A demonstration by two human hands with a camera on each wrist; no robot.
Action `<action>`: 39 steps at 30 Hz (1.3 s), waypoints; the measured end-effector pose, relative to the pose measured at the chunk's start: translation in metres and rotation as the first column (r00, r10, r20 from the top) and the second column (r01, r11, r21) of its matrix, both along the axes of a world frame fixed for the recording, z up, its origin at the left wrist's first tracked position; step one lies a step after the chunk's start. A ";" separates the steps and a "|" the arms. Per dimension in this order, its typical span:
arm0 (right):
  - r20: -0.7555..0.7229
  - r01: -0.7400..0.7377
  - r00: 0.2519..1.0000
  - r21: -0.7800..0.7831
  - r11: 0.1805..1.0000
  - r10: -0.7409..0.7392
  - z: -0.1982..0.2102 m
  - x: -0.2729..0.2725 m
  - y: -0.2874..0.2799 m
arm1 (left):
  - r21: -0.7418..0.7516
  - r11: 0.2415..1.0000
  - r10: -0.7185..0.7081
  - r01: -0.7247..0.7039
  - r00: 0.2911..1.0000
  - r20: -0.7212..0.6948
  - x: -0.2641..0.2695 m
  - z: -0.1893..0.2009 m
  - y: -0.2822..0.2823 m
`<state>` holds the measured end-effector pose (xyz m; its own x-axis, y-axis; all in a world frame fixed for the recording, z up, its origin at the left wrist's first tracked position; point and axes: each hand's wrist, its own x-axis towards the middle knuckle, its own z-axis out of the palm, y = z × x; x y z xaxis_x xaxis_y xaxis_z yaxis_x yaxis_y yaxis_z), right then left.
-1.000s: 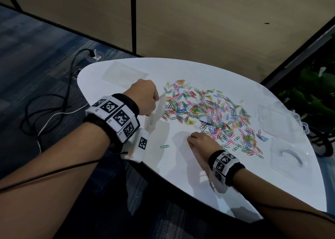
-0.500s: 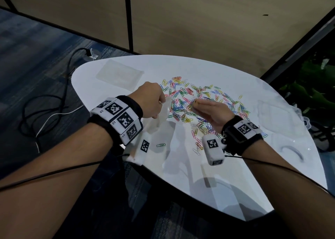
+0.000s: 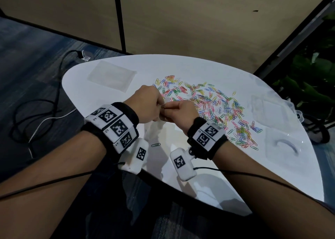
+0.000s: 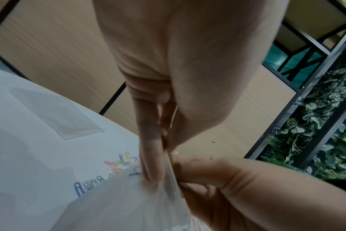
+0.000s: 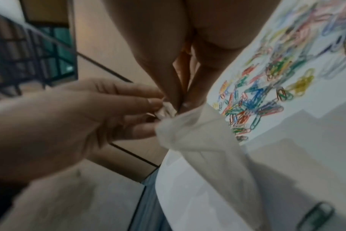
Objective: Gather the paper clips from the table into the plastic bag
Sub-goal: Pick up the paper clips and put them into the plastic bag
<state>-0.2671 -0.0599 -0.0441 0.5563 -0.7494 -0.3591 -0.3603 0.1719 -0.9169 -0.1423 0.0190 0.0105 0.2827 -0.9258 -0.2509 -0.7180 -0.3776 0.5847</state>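
Two hands meet above the near left part of a white desk [image 3: 208, 180], both at the mouth of a clear plastic bag [image 3: 154, 129]. The left hand [image 3: 147, 105] pinches the bag's top edge between thumb and fingers; the bag hangs down from it toward the desk. The right hand [image 3: 178, 112], touching the left, has its fingertips pressed together at the same opening, grasping the bag's edge. A wide scatter of coloured paper clips [image 3: 213, 108] lies on the desk just beyond and to the right of the hands. One green paper clip [image 3: 155, 145] lies apart, on the desk below the bag, near the left wrist
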 end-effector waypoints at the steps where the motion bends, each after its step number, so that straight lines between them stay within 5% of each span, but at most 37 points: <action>1: -0.039 -0.010 0.999 -0.060 0.998 0.008 -0.001 0.001 0.001 | 0.003 1.000 -0.005 0.005 1.000 0.003 0.000 0.000 0.000; 8: -0.182 -0.146 0.978 -0.224 0.964 0.106 0.006 -0.001 0.005 | -0.028 0.999 -0.024 0.025 1.000 0.020 0.002 0.001 0.001; 13: -0.469 -0.507 0.826 -0.380 0.774 0.312 0.022 0.001 0.006 | -0.002 1.000 -0.012 0.012 1.000 0.005 0.000 0.004 0.001; 18: -0.244 -0.308 0.946 -0.471 0.827 0.213 0.038 -0.006 0.003 | -0.003 0.997 0.077 -0.077 0.997 -0.014 0.008 0.006 0.001; 20: -0.204 -0.267 0.962 -0.558 0.786 0.182 0.042 -0.015 0.003 | -0.011 0.993 0.115 -0.116 0.993 -0.013 0.012 0.006 0.003; 22: -0.334 -0.447 0.894 -0.620 0.644 0.299 0.034 -0.025 0.012 | -0.010 0.992 0.129 -0.129 0.992 0.000 0.016 0.006 0.004; 25: -0.635 -0.820 0.570 -0.484 0.306 0.521 -0.012 -0.043 0.042 | 0.001 0.992 0.127 -0.127 0.992 0.005 0.018 0.009 0.005; 27: -0.754 -0.889 0.409 -0.456 0.038 0.514 -0.051 -0.055 0.059 | 0.005 0.992 0.124 -0.124 0.992 0.015 0.018 0.010 0.006; 29: -0.809 -0.908 0.342 -0.416 -0.054 0.477 -0.077 -0.066 0.062 | 0.007 0.992 0.128 -0.128 0.992 0.023 0.018 0.009 0.007; 34: -0.951 -0.981 0.187 -0.194 -0.008 0.246 -0.087 -0.085 0.015 | 0.031 0.991 0.133 -0.134 0.990 0.037 0.018 0.009 0.005; 36: -0.973 -0.982 0.169 -0.153 0.112 0.154 -0.083 -0.093 -0.004 | 0.040 0.990 0.132 -0.134 0.991 0.036 0.017 0.009 0.004; 39: -0.959 -0.905 0.266 -0.214 0.368 0.098 -0.080 -0.101 -0.025 | 0.047 0.992 0.119 -0.121 0.992 0.033 0.017 0.010 0.002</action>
